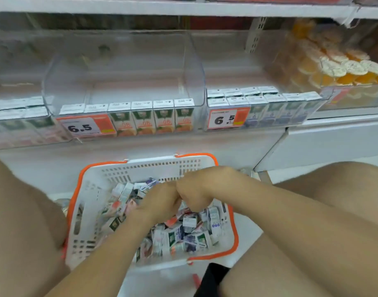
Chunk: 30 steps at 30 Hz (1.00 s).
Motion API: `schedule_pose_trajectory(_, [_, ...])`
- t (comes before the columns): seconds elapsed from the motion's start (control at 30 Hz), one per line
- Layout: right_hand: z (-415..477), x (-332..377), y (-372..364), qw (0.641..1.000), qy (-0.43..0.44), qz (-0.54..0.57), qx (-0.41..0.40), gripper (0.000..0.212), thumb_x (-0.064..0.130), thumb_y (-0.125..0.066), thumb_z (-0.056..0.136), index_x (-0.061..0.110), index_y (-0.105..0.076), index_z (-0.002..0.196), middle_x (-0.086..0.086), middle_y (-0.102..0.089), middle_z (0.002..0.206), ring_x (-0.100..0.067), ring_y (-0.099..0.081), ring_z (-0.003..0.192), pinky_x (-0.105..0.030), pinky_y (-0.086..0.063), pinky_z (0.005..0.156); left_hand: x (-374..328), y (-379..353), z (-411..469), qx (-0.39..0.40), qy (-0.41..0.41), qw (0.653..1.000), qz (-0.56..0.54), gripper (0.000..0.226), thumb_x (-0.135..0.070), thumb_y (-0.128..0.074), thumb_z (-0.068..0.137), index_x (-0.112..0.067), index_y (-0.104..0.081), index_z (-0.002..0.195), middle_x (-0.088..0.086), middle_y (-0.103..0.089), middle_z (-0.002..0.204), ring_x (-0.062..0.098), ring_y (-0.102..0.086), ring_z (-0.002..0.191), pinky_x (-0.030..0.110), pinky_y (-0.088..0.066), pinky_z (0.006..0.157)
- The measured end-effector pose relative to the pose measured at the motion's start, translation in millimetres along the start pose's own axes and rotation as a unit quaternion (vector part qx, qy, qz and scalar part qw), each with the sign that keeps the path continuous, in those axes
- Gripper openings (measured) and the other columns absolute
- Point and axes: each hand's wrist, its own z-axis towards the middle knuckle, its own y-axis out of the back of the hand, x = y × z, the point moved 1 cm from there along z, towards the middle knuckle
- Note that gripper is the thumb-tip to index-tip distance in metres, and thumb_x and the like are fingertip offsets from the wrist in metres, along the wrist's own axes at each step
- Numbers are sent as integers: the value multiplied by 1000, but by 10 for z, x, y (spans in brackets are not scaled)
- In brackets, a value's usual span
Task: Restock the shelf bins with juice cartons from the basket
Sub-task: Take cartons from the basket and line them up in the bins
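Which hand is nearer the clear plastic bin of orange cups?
Right. The right hand lies below and left of the clear plastic bin of orange cups; the left hand sits beside it, farther left.

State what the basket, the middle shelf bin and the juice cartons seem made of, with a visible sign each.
Basket: likely moulded plastic, matte white: slotted walls, orange rim. Middle shelf bin: clear glossy plastic: cartons show through. Juice cartons: seemingly printed paperboard: folded tops.

middle price tag (80,127) "6.5", right price tag (224,120) "6.5"
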Motion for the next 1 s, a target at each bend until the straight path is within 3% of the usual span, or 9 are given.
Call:
schedule_pose_trajectory(0.13, [342, 73, -316, 998, 6, -49, 41, 28, 6, -58, 96, 15, -46, 73, -4, -50, 76, -24, -47, 70, -39, -44, 65, 230, -375, -59, 191, 100, 976, 6, 30, -23, -44, 105, -13, -57, 80, 5, -58, 76, 25, -51, 66, 35, -39, 61])
schedule_pose_trajectory(0.3, [720, -50, -630, 995, -7, -88, 49, 27, -2, -61, 93, 13, -48, 74, -2, -48, 75, -17, -40, 57, -28, -39, 50, 552, -647, -152, 264, 164, 949, 45, 17, -18, -55, 100, -13, -64, 114, 11, -68, 110, 30, -68, 98, 40, -57, 81])
schedule_pose_trajectory(0.4, [929, -170, -813, 995, -22, -85, 48, 28, -6, -58, 92, 14, -50, 75, -2, -50, 75, -17, -43, 58, -29, -40, 51, 657, -797, -175, 280, 182, 941, 47, 41, -36, -69, 97, -12, -60, 129, 8, -64, 124, 27, -66, 108, 39, -57, 92])
schedule_pose_trajectory(0.5, [1090, -295, -922, 998, -47, -47, 23, 22, -6, -55, 95, 6, -63, 112, -6, -60, 92, -20, -55, 69, -30, -40, 51, 695, -877, -118, 269, 189, 943, 49, 33, -42, -77, 89, -12, -63, 94, 3, -63, 92, 22, -63, 79, 34, -56, 73])
schedule_pose_trajectory(0.6, [1312, -405, -1022, 996, -64, 21, -50, 59, -7, -55, 94, 6, -38, 149, -15, -61, 119, -30, -64, 94, -35, -44, 59, 717, -923, -78, 256, 222, 940, 28, 48, -46, -78, 83, -16, -45, 64, 0, -45, 62, 18, -45, 52, 30, -42, 55])
schedule_pose_trajectory(0.67, [1444, -417, -1085, 995, -60, 36, -71, 59, -5, -56, 94, 10, -37, 148, -15, -62, 115, -30, -62, 88, -38, -50, 60, 712, -980, -85, 263, 223, 938, 24, 49, -54, -77, 83, -16, -49, 69, 1, -49, 66, 19, -48, 56, 31, -42, 55])
schedule_pose_trajectory(0.77, [1561, -369, -1142, 996, -56, 27, -65, 40, -1, -55, 97, 11, -48, 134, -13, -64, 115, -29, -60, 85, -36, -47, 61, 695, -1114, -129, 268, 208, 940, 24, 60, -57, -76, 86, -10, -60, 119, 10, -59, 114, 27, -62, 99, 38, -53, 78])
schedule_pose_trajectory(0.83, [1593, -307, -1140, 996, -63, 0, -69, 38, -3, -57, 96, 9, -50, 132, -14, -63, 121, -33, -64, 97, -37, -41, 62, 709, -1176, -149, 248, 204, 947, 2, 67, -49, -77, 88, -9, -52, 136, 12, -52, 125, 29, -57, 109, 37, -51, 84])
schedule_pose_trajectory(1.0, [1614, -272, -1076, 995, -34, -52, -74, 36, 1, -63, 95, 8, -54, 130, -13, -62, 122, -34, -66, 109, -39, -43, 69, 776, -986, -104, 250, 241, 936, -54, 31, -30, -81, 80, -13, -62, 98, 0, -54, 85, 23, -56, 75, 33, -47, 64])
